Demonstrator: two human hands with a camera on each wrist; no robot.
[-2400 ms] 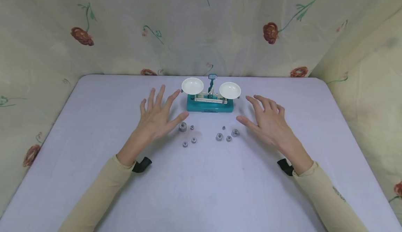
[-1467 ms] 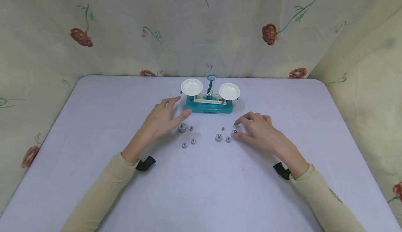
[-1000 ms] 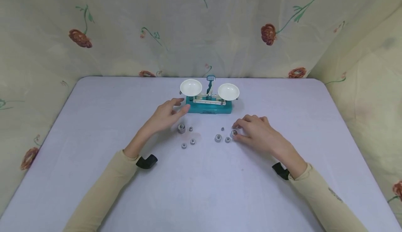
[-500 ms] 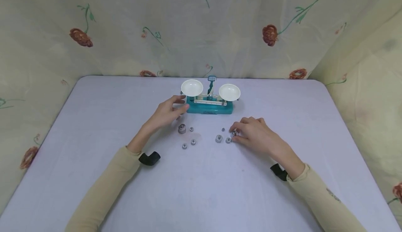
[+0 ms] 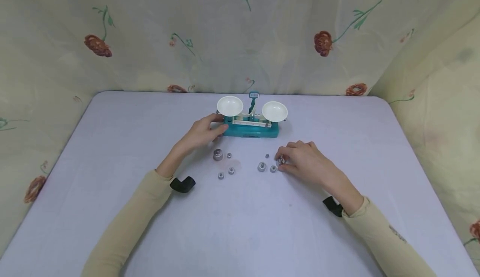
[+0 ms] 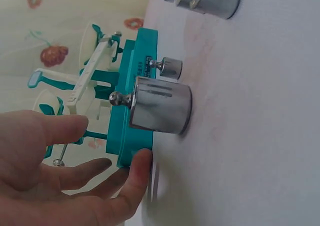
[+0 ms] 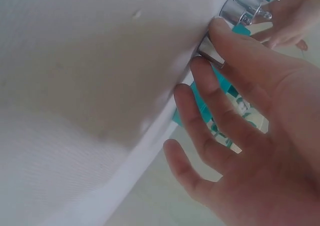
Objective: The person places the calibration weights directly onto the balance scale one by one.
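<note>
A teal balance scale (image 5: 251,131) with two white pans stands at the back middle of the table. My left hand (image 5: 198,135) is at its left end, fingers loosely bent; in the left wrist view a fingertip (image 6: 140,161) meets the base's end, and the thumb stands apart from the base. My right hand (image 5: 307,162) pinches a metal knobbed weight (image 5: 280,160) between thumb and forefinger; the right wrist view shows this weight (image 7: 211,51) between the two fingertips, its other fingers bent and holding nothing. The weight appears to be at table level.
Left of centre stand a large weight (image 5: 218,155) and several smaller ones (image 5: 231,170). Beside the right hand are a medium weight (image 5: 262,167), a smaller one (image 5: 273,169) and a tiny one (image 5: 267,156). Flowered cloth (image 5: 285,31) hangs behind the table.
Both hands were spread above the table. My left has moved right to the scale's left end; my right has come down and left and taken the weight between thumb and forefinger.
</note>
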